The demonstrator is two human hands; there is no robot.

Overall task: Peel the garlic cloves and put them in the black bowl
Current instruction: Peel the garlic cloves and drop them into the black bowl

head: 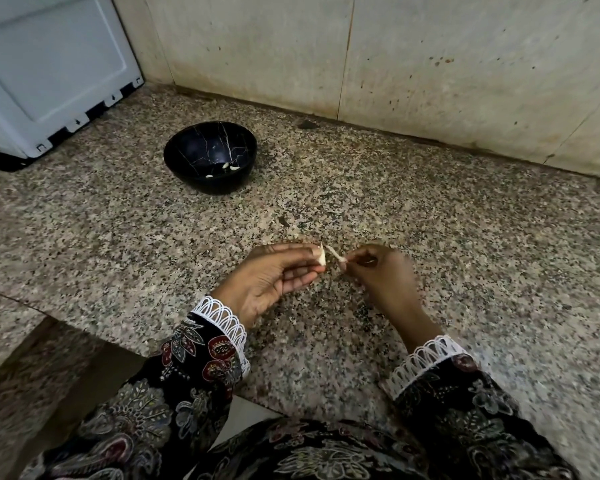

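Observation:
My left hand (274, 277) pinches a pale garlic cloves piece (321, 258) between thumb and fingertips, low over the speckled granite counter (465, 237). Just to its right, my right hand (378, 271) pinches a thin strip of garlic skin (336, 255) that stretches from the clove. The right hand is slightly blurred. Farther back and to the left stands the black bowl (187, 164), marbled with thin white veins. Three peeled cloves (230, 165) lie at its bottom.
A white appliance (49, 74) with a black base stands at the back left. A stained tile wall (395, 57) runs along the counter's rear. The counter's front edge drops off at the lower left. Bits of skin (284, 221) lie beyond my hands.

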